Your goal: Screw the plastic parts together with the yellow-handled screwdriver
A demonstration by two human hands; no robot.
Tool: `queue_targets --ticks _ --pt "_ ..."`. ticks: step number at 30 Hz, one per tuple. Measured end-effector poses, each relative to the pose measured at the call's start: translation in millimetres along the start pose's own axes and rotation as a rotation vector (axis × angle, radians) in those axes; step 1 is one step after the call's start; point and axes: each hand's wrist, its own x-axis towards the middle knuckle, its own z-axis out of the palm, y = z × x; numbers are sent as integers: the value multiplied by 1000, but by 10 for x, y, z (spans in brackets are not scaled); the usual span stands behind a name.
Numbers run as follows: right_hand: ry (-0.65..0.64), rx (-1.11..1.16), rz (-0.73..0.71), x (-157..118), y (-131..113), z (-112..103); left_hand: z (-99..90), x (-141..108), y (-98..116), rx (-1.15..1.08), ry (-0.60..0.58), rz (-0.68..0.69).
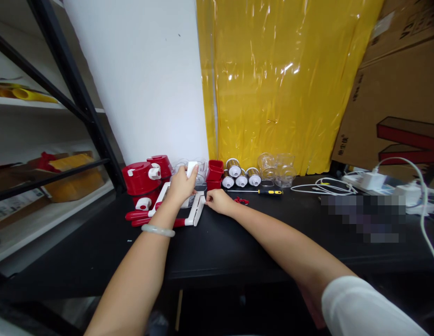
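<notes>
frame (196, 211) partly behind left forearm (142, 266)

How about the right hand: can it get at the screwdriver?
Probably yes: the screwdriver lies uncovered on the black table, close to the right hand; only small red pieces sit near the way.

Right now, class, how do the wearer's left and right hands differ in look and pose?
The left hand holds a white piece; the right hand curls at the red-handled white frame. The left hand has a pale bangle at its wrist; the right hand has none. The left hand sits higher in the picture than the right hand. Both are ungloved.
</notes>
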Motion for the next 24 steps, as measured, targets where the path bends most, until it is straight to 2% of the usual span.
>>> queue_targets --ticks 11,16,19,24 --pt "-55 -95 12 -23 -67 -16 2 -3 3 14 -4 14" --pt "-46 -114 -2 -79 -136 -122 -10 -9 9 10 3 17" --pt "-30 -113 -101 -149 -205 -238 -12 -6 2 -1 12 23" --pt "-111 -171 -281 -232 -316 -333 -5 -10 -5 10 8 20"
